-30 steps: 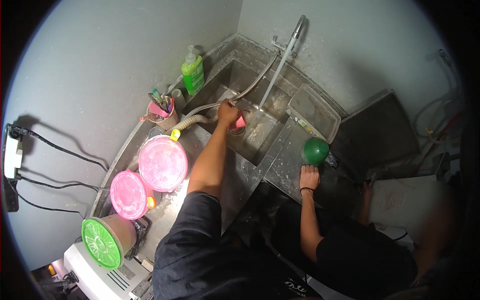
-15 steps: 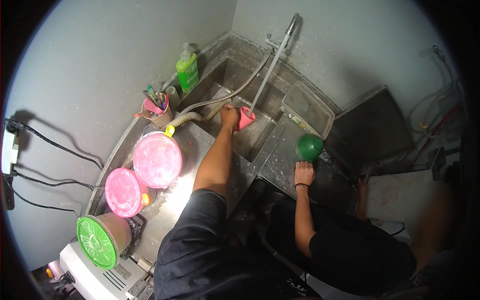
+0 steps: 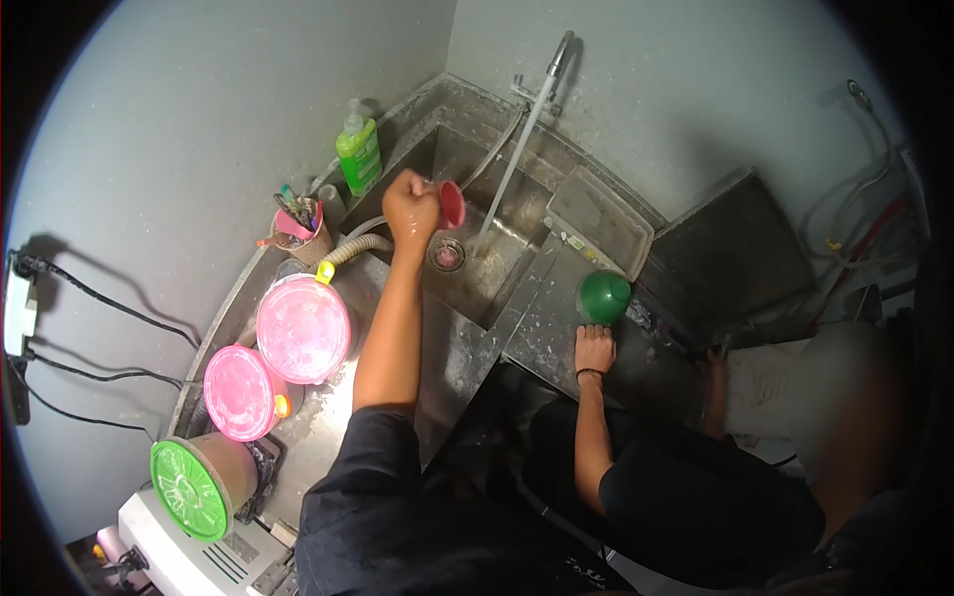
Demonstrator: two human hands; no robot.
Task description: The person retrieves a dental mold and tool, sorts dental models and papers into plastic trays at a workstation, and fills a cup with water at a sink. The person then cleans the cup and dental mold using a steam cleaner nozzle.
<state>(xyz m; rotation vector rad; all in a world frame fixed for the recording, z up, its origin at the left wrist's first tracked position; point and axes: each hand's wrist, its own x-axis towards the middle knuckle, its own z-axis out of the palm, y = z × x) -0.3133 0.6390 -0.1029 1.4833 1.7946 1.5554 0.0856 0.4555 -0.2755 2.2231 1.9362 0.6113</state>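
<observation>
Holding a pink cup tipped sideways, with the left hand curled tight around one end of it. Hanging over the sink, near the running water and the green soap bottle.

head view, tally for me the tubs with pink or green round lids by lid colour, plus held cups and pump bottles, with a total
Tubs with pink lids: 2
Tub with a green lid: 1
Pink cup, held in the left hand: 1
Green pump bottle: 1
Total: 5
</observation>
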